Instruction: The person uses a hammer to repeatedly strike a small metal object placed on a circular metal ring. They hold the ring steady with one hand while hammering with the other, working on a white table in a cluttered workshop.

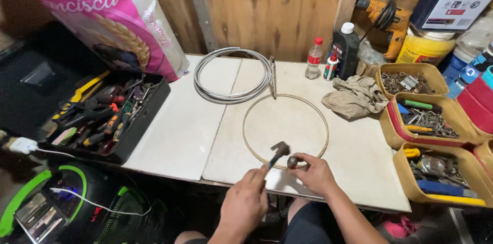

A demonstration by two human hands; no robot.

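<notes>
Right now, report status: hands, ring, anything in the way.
Left hand grips hammer. Right hand pinches a small dark piece at the ring near edge. Rag lies beside the ring.

One head-worn camera looks down and forward from above the person's lap, near the front edge of the white worktable (179,131). It faces the wooden wall (277,8) behind, and the whole tabletop fits inside this single view.
</notes>
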